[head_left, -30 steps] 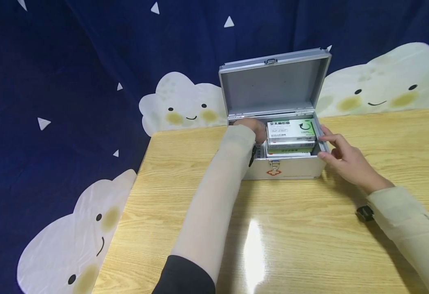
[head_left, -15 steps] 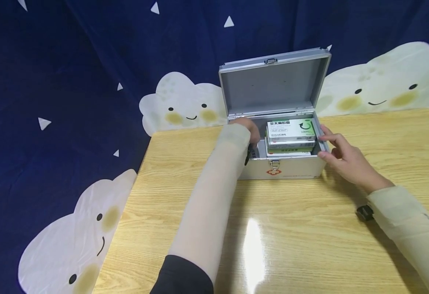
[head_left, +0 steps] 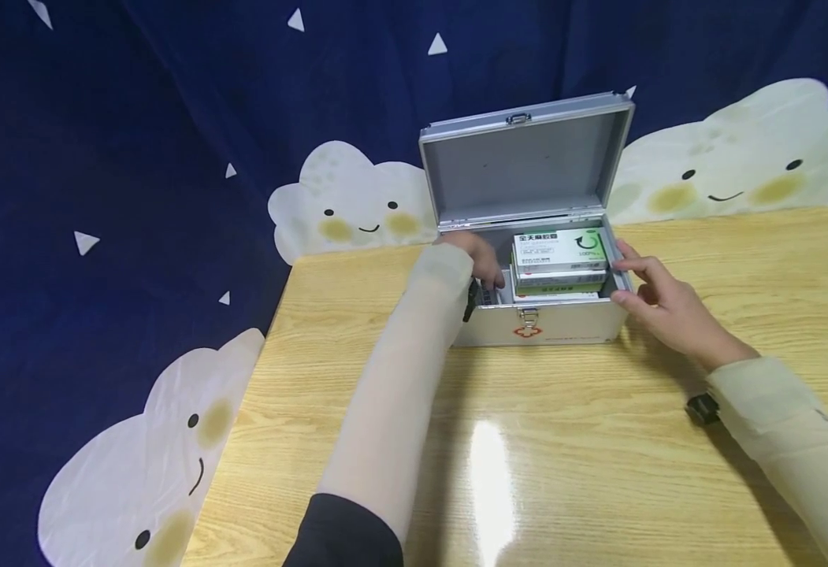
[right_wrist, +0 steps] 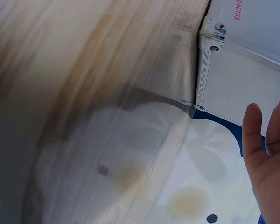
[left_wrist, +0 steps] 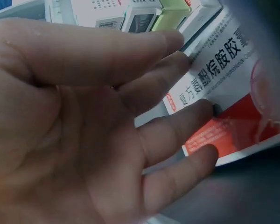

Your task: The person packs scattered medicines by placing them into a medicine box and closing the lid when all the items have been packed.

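An aluminium first-aid case (head_left: 569, 326) stands on the table with its lid up. My left hand (head_left: 480, 256) reaches down into its left half. In the left wrist view the fingers of that hand are extended, loosely spread, with the tips at a white and red medicine box (left_wrist: 219, 70) that lies flat. Much of this box is hidden in the head view. A stack of medicine boxes (head_left: 558, 250), white and green on top, fills the right half. My right hand (head_left: 679, 315) touches the right rim with thumb and fingertips, the other fingers loose beside the wall.
The case's raised lid (head_left: 520, 169) leans back near a dark blue curtain (head_left: 357, 71) with cloud prints. The wooden table (head_left: 584, 457) extends in front and to both sides. Its left edge runs beside the curtain.
The left hand has shifted slightly left inside the case, away from the stack, and its fingertips now show pointing down. The right hand has stayed at the rim.
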Demonstrator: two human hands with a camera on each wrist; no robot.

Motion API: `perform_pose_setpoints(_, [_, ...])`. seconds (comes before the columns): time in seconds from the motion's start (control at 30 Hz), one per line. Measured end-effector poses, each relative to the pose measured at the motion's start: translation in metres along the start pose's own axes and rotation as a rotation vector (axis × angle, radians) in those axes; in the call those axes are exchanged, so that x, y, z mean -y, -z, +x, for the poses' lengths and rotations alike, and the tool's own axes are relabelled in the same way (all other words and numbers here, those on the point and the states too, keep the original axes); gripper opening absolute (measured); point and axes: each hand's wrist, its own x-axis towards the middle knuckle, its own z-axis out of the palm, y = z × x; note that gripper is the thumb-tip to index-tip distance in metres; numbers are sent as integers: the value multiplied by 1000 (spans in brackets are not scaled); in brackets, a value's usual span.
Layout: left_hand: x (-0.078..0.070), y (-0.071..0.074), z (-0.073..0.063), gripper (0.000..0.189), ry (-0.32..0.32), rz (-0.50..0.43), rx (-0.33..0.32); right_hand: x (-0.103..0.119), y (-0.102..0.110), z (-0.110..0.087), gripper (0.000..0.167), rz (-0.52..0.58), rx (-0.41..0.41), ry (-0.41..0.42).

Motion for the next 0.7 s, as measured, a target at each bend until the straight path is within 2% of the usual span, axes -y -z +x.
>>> perform_pose_setpoints(0.13, [0, 3, -1, 47, 76, 16, 13, 0, -1, 1, 46, 1, -2, 1])
perform_pose_setpoints(0.2, [-1, 4, -3, 49, 94, 22, 6, -1, -1, 1, 46, -4, -8, 3])
perform_pose_setpoints(0.33, [1, 5, -7, 52, 115, 9, -21, 1, 1, 3, 46, -7, -7, 15])
perform_pose_setpoints(0.43, [1, 6, -7, 54, 100, -5, -32, 2, 3, 5, 46, -11, -6, 17])
perform_pose_setpoints(0.53, [4, 5, -1, 51, 43, -8, -34, 0, 5, 4, 46, -6, -8, 13])
perform_pose_setpoints(0.7, [17, 0, 10, 44, -183, -86, -55, -3, 1, 0, 47, 9, 30, -5])
